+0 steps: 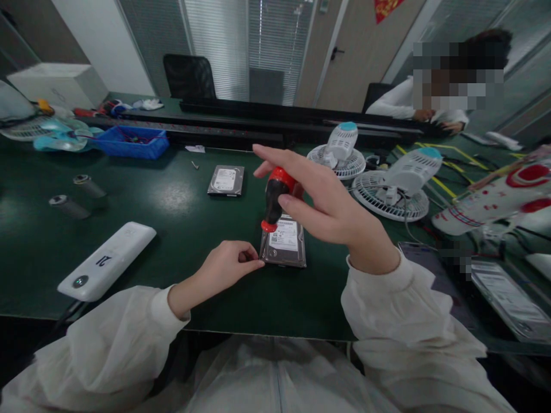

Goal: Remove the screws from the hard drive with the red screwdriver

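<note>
I watch through one head-worn camera, facing forward and down across the worktop (181, 235). It sits close above the left hand (226, 261) at eight o'clock and right hand (333, 209) at three, reaching the door (355, 74) at one and the wearer's jacket (253, 376) at six.

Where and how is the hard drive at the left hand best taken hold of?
Probably grip the hard drive by its left and right edges, from the near side. It lies flat, label up, so these edges suit pinching. Here the red and black tool and right hand partly cover its far end; the left hand touches its near left corner.
</note>
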